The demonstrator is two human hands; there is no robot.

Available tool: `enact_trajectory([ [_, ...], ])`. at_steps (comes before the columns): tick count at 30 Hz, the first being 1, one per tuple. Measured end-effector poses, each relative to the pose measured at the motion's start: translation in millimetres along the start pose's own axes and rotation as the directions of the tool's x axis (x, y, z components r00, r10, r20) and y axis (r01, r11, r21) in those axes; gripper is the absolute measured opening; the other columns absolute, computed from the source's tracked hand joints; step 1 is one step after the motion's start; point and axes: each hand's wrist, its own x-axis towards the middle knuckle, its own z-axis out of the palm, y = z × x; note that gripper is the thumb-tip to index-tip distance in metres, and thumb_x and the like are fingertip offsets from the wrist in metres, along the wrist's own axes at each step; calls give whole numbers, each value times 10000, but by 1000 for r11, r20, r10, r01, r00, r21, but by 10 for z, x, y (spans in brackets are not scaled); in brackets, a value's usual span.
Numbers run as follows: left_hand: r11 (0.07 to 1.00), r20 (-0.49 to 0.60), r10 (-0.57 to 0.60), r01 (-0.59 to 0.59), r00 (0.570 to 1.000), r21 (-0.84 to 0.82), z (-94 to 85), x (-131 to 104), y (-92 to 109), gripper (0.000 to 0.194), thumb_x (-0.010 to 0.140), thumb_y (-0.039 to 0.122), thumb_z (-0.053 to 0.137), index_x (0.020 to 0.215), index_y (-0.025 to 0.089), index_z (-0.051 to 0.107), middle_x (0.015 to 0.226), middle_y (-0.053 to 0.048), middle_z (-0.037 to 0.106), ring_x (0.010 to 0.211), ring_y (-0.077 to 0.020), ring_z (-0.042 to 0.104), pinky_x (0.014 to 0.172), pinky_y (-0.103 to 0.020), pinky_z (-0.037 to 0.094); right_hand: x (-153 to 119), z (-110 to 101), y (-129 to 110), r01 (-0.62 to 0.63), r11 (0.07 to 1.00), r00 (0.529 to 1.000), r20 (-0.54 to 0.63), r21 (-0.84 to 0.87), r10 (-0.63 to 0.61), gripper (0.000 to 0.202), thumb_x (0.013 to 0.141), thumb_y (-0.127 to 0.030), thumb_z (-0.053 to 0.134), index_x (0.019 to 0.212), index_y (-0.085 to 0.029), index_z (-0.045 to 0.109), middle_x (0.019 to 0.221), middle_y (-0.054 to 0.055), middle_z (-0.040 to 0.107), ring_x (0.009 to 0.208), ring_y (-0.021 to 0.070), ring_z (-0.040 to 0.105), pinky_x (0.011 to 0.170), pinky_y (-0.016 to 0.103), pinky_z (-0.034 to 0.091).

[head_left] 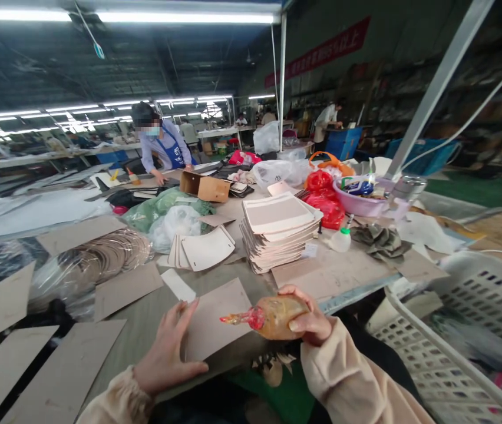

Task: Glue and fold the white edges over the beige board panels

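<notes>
My right hand (310,318) is wrapped round a squeeze glue bottle (280,318), amber and tilted on its side, its red-stained nozzle pointing left. Under the nozzle lies a flat grey-beige board (215,321) near the table's front edge. My left hand (174,344) rests at the left edge of that board, fingers and thumb spread apart. A narrow white strip (179,286) lies just behind it. Farther back stands a tall stack of pale panels (277,221), with a few curved white panels (207,247) fanned out to its left.
More boards (63,365) lie at the left beside a plastic-wrapped bundle (105,256). A white perforated basket (436,353) stands at the right. Behind are a green-capped bottle (342,239), red bag (328,209), lilac basin (359,203) and cardboard box (207,187). A person (162,141) works across the table.
</notes>
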Motion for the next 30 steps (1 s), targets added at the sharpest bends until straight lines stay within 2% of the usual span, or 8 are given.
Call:
enact_trajectory([
  [10,999,-18,30,-30,999,11,275,-17,28,1077,597,560,672,1440,285,61,1419,-139,233,1303,-404,257,1023,-547,332,7,96,-43,11,996,1000,-2,89,-11,621,337,-228,877,903,-209,622,823,21,691,715,177,636,659,281,459],
  [13,998,-60,58,-58,996,-1,334,155,145,1116,516,565,702,1409,416,48,1415,-65,253,1287,-399,295,1003,-555,366,-2,202,-41,24,992,1000,-9,125,-23,646,276,-198,891,871,-192,639,791,17,694,658,151,630,614,244,465],
  [15,998,-86,61,-61,994,-2,361,359,287,1040,529,550,687,1396,426,126,1383,-62,292,1246,-383,365,986,-531,396,-24,271,-36,28,987,1000,5,155,-30,660,253,-178,893,865,-184,646,775,14,694,628,135,622,587,223,465],
  [18,996,-41,87,-86,995,39,372,756,586,712,710,460,545,1364,289,324,1314,-127,362,1201,-351,433,963,-471,421,-90,348,-44,53,976,996,59,213,-67,684,236,-135,889,875,-178,649,778,13,694,613,121,611,566,204,462],
  [20,987,-8,134,-133,991,85,365,1041,856,629,756,383,491,1347,204,372,1304,-158,381,1218,-344,417,983,-443,401,-146,367,-62,76,968,991,90,241,-100,714,223,-107,887,892,-176,646,783,13,691,608,115,604,558,196,458],
  [24,970,35,168,-172,985,171,389,1529,1574,634,743,338,518,1334,151,384,1323,-179,367,1239,-362,376,1010,-441,360,-224,310,-92,128,962,984,93,243,-154,749,211,-119,898,912,-173,642,778,6,679,613,112,593,572,199,454],
  [27,958,101,180,-198,978,209,486,1779,2115,864,623,473,655,1362,180,317,1343,-175,329,1242,-399,342,1027,-493,305,-249,194,-116,160,949,981,62,271,-183,727,216,-162,906,896,-195,651,770,-11,672,597,99,577,552,185,434],
  [30,940,158,203,-238,966,247,665,1974,2481,947,607,563,651,1387,196,258,1357,-175,310,1229,-429,338,1026,-542,252,-291,61,-217,176,944,981,34,280,-192,719,205,-147,902,878,-217,657,754,-19,676,581,96,576,528,175,418],
])
